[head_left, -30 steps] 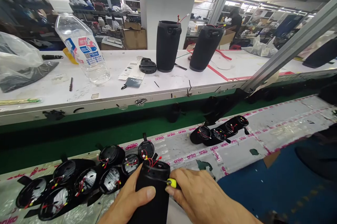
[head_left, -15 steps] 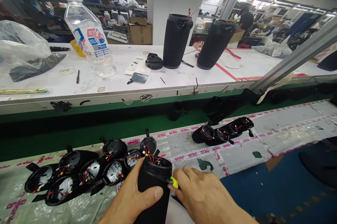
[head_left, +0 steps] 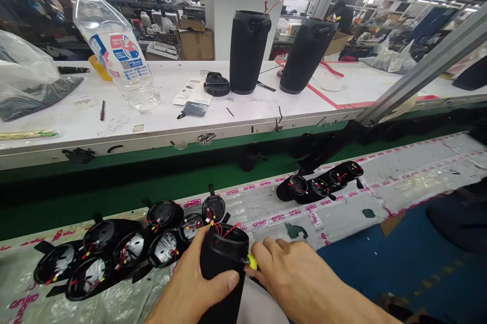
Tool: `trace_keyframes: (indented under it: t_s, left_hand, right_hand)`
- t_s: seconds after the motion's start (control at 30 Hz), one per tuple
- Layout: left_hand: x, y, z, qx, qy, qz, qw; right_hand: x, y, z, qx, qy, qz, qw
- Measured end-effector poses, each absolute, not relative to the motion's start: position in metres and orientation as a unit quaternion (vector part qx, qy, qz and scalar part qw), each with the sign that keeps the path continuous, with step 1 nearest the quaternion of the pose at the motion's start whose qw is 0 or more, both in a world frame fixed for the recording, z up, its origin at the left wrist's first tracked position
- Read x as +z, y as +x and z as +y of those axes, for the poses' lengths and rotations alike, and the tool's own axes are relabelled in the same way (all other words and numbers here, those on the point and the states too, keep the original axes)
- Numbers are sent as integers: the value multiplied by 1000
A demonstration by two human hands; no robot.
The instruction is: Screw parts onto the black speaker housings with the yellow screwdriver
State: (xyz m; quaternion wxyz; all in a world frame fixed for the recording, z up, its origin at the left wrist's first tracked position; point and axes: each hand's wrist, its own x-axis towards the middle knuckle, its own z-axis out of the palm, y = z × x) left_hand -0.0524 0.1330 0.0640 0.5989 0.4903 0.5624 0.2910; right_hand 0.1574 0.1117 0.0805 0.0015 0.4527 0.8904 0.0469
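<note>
My left hand is wrapped round a black cylindrical speaker body, tilted with its open end up. Red wires with small connectors stick out of that open end. At the right side of its rim, my right hand pinches a small yellow-handled tool. The tool's tip meets the rim, and my fingers hide most of the handle, so its kind is unclear. Left of my hands, several similar speaker bodies lie with wired open ends facing me.
More speaker bodies lie further right on the plastic-covered lower bench. On the white shelf stand a water bottle and two upright speaker bodies. A metal post slants across the right. A person is in the background.
The view has shifted slightly, moving the shelf items left and up. Both hands keep their grip, and the right forearm reaches in at a lower, more sideways angle.
</note>
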Motion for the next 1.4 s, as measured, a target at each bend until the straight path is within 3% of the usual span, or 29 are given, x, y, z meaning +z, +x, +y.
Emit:
trace_keyframes:
  t_s: [0.13,0.23,0.43,0.6,1.17,1.4]
  left_hand:
    - [59,-51,134,306,356,467,750]
    - [61,-52,133,307,324,446,776]
    - [63,-57,131,308,402,536,676]
    - [57,-56,134,303,457,520,655]
    - [58,-57,133,267,486,564,612]
    - [73,-44,127,259,511,615,542]
  right_hand:
    - [77,162,115,-133,495,847,-142]
    - [78,165,115,-197,516,806,-212]
    - [80,159,114,-133,504,846,-108]
    - [82,154,118,-75,481,872,-45]
    - [78,159,120,-41,461,886,-16]
    - [91,158,118,13,431,901,47]
